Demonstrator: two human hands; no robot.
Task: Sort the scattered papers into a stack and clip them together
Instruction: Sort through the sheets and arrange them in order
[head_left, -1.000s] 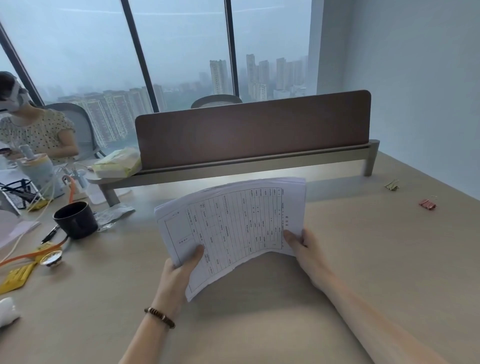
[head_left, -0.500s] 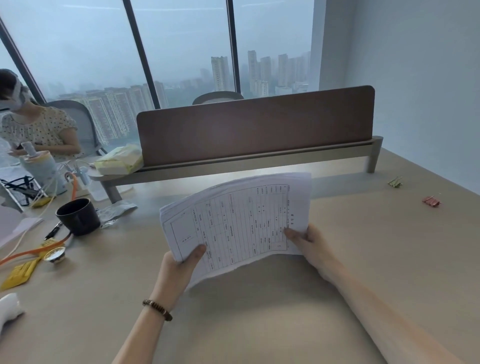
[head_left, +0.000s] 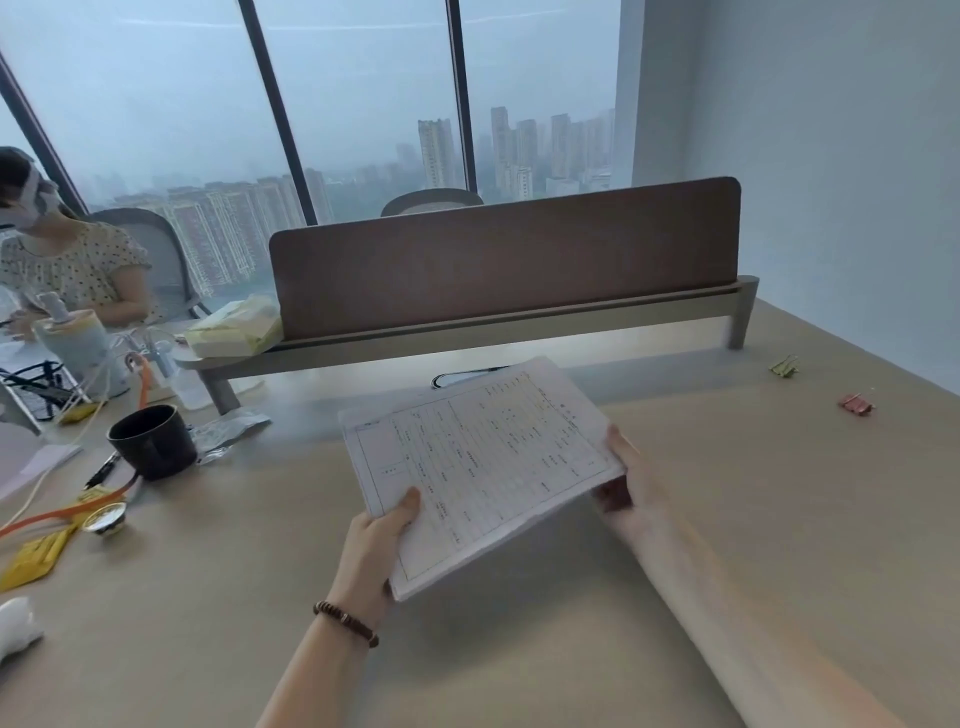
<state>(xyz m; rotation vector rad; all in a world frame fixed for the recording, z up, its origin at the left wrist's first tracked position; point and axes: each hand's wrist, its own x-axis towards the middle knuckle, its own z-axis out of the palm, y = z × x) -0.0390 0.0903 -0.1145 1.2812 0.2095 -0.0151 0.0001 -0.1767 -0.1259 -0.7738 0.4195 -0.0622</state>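
Papers (head_left: 483, 467), gathered in a stack, are held tilted above the table (head_left: 727, 519). Left hand (head_left: 374, 545) pinches the near corner with its thumb on top; right hand (head_left: 623, 478) grips the right edge. Two binder clips (head_left: 856, 404) lie well apart at the right.

The stack of papers (head_left: 480, 467) is held above the middle of the bench (head_left: 519, 665), the left hand (head_left: 371, 545) at its near left corner and the right hand (head_left: 626, 480) at its right edge. Behind it stands the divider panel (head_left: 504, 260). Far right lie two binder clips (head_left: 784, 366) (head_left: 856, 404), apart. To the left sits a mug (head_left: 151, 440), a pen (head_left: 103, 470) just beside it.
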